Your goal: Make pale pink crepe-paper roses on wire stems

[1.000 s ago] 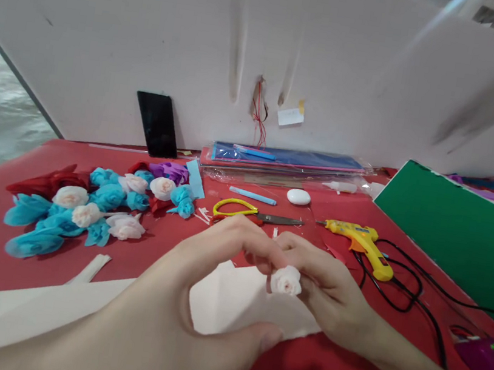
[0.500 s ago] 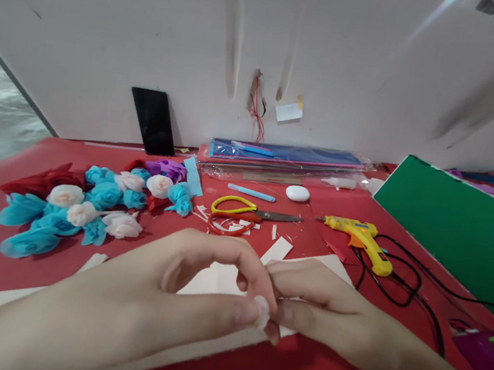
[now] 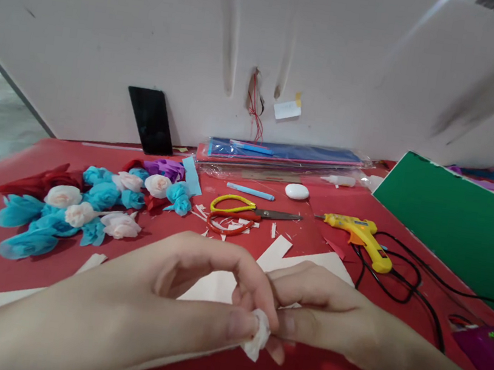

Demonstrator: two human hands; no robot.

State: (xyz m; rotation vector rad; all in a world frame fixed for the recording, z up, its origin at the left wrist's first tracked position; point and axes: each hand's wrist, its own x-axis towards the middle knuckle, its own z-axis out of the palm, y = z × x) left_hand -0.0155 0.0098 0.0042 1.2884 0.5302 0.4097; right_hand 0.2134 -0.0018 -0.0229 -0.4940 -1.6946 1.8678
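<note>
Between the thumb and forefinger of my left hand [image 3: 194, 300] is a small white crepe-paper flower [image 3: 259, 335], its rolled edge sticking out below the fingertips. My right hand [image 3: 329, 316] is closed close beside it, thumb against the fingers. A thin piece shows under the right thumb, but what those fingers grip is mostly hidden. Both hands are over sheets of pale paper [image 3: 209, 287] on the red table. Beyond them lie scissors [image 3: 254, 213] with one yellow and one red handle, among white paper scraps.
Blue, white, red and purple paper flowers [image 3: 103, 195] lie at left. A yellow glue gun [image 3: 362, 235] with a black cord rests at right, near a green board [image 3: 452, 226]. Behind are a white oval object [image 3: 296, 191], wrapped paper [image 3: 288, 154] and a leaning black tablet [image 3: 150, 120].
More of the white paper flower now shows below my left fingertips. My hands stay together, with only slight finger movement.
</note>
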